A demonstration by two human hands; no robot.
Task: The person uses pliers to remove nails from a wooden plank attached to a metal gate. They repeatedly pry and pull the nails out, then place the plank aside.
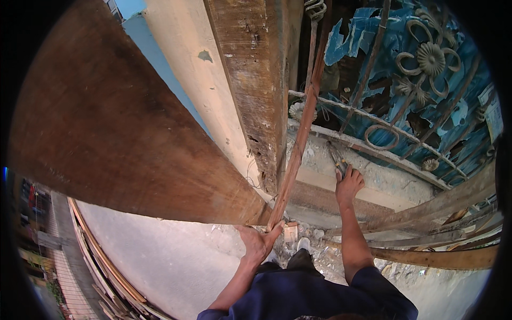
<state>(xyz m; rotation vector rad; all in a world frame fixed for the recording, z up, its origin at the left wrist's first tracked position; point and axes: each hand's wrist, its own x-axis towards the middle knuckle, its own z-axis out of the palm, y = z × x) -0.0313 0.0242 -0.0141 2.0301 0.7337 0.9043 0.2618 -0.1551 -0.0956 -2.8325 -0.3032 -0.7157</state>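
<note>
My left hand is at the lower end of a long, narrow reddish wooden strip, thumb to its right and fingers by the bottom corner of a wide brown board. The strip leans up and away beside an upright wooden post. On the right, my right hand is closed on the handles of pliers. Their jaws point away, over a dusty concrete ledge under a metal grille. The hand hides part of the handles.
Torn blue sheeting hangs behind the grille. Wooden planks lie across the right side, and several long strips curve along the left. Rubble and a brick piece lie near my feet. A cream wall edge stands behind the board.
</note>
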